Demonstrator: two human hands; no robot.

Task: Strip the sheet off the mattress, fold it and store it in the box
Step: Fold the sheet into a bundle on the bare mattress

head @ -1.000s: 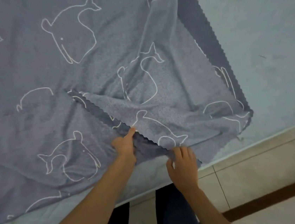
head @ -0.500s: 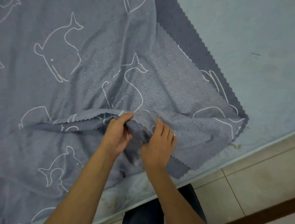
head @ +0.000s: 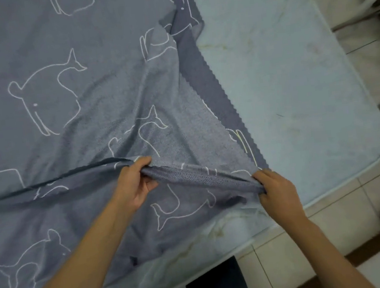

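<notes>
- Left hand [head: 134,185], at frame centre, pinches a bunched edge of the sheet [head: 66,110].
- Right hand [head: 275,192], lower right of centre, grips the same edge, pulled taut between the two hands.
- Blue whale-print sheet covers the frame's left and centre.
- Bare mattress [head: 297,98] shows on the right, tiled floor [head: 349,225] below it.
</notes>
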